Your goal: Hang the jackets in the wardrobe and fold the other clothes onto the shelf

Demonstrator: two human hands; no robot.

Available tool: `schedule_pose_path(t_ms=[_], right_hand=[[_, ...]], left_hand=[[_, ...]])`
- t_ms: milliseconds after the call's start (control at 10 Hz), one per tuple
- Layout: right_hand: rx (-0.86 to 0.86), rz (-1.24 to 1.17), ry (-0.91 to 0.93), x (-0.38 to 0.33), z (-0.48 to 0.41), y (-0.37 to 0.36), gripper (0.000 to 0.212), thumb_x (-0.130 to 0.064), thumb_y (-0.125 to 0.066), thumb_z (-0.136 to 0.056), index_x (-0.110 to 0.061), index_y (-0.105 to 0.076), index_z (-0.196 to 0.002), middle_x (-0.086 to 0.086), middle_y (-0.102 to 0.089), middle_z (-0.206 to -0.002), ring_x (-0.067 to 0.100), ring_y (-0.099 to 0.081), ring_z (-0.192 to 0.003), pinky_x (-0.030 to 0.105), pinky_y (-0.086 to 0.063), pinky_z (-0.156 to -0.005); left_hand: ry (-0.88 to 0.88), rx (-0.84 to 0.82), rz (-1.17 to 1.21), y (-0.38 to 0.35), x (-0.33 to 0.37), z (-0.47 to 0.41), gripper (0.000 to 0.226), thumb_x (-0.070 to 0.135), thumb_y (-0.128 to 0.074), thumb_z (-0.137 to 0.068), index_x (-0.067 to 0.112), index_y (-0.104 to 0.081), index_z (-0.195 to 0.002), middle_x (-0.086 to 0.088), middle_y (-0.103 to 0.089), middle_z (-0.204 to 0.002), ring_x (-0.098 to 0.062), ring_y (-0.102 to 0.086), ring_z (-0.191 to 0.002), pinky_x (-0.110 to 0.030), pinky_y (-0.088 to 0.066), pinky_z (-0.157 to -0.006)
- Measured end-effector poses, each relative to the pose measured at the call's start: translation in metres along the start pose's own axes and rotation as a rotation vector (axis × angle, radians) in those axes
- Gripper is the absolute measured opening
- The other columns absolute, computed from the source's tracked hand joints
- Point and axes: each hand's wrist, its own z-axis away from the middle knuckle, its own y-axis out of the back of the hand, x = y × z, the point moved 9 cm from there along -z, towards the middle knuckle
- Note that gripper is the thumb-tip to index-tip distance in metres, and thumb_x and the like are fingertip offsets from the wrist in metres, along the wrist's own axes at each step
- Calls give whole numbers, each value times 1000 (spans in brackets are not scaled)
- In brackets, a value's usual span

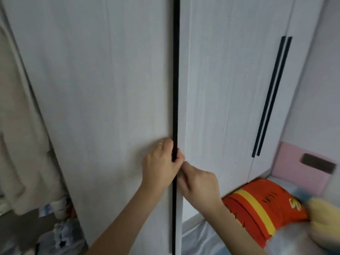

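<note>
Head view: both forearms come up from the bottom edge and meet at the wardrobe. Left hand (160, 161) has its fingers (180, 157) wrapped over the long black vertical handle strip (175, 70) between the doors, a thin ring (160, 144) on one finger. Right hand (199, 183) sits just below and touching it, fingers curled in toward the same strip; contact is hidden, so can't tell if it holds anything. White wood-grain wardrobe doors (110, 80) look closed. Beige fleecy garment (16, 126) hangs left of the wardrobe. Orange-red cloth with a yellow stripe (257, 205) lies on the bed at lower right, near a pink padded headboard (301, 173); its print is too blurred to read.
</note>
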Motion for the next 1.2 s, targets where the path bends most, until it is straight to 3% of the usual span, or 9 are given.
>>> schedule_pose_path(t_ms=[100,300,400,600,800,900,1000,1100,1200], right_hand=[[-201,4,-80,19,-29,-51,56,-38,-30,-86,-15,-35,-137,-6,-57,-71,19,-51,-53,18,-16,-43],[-275,-133,-179,71,-114,-120,62,-10,-37,-89,-15,-22,-149,-5,-43,-60,7,-32,-47,22,-19,-43],[-273,-197,-240,85,-136,-152,53,-11,-39,-91,-13,-31,-143,4,-62,-74,7,-32,-48,22,-21,-44],[-263,-242,-257,95,-152,-187,55,-14,-40,-92,-17,-28,-146,5,-66,-86,15,-45,-62,27,-33,-55],[-306,-223,-267,95,-154,-188,48,-15,-40,-93,-16,-35,-141,5,-65,-85,15,-40,-60,23,-23,-46],[-335,-165,-279,92,-152,-177,48,-13,-37,-94,-19,-34,-142,-4,-51,-67,15,-41,-57,25,-24,-45],[-523,-31,-343,97,-151,-186,31,-15,-39,-96,-13,-50,-125,3,-62,-82,19,-51,-66,27,-33,-55],[-1083,194,-380,114,-109,-190,23,-14,-49,-95,-8,-57,-116,4,-67,-114,22,-65,-100,31,-45,-72],[-1250,62,-410,121,-76,-153,28,-17,-47,-95,-7,-60,-118,2,-68,-114,20,-66,-104,34,-50,-86]], left_hand=[[106,-71,35,-48,-18,-25,25,22,-62,-76,14,-42,-63,2,-44,-51,-20,-41,-40,-22,-24,-43],[162,-90,-58,-127,-58,-77,31,14,-74,-71,12,-45,-61,-1,-47,-48,-13,-34,-41,-22,-25,-43],[167,-73,-103,-151,-78,-91,29,15,-74,-73,10,-47,-62,-2,-49,-49,-17,-39,-40,-21,-28,-43],[123,-3,-161,-167,-96,-98,23,17,-71,-75,8,-52,-66,-3,-52,-51,-19,-46,-42,-22,-28,-46],[105,20,-197,-164,-95,-98,23,16,-74,-72,8,-53,-65,-1,-52,-50,-15,-43,-41,-21,-24,-46],[88,-66,-219,-162,-91,-99,23,20,-75,-74,8,-55,-68,-1,-54,-51,-16,-47,-40,-20,-24,-45],[124,-170,-283,-155,-89,-102,19,24,-66,-84,9,-57,-78,-3,-61,-63,-21,-55,-50,-22,-23,-46],[172,-597,-478,-171,-80,-95,9,19,-52,-94,18,-58,-88,2,-61,-81,-15,-58,-71,-21,-30,-51],[6,-1008,-471,-183,-50,-70,17,12,-47,-92,16,-61,-101,4,-55,-83,-14,-55,-79,-20,-35,-58]])
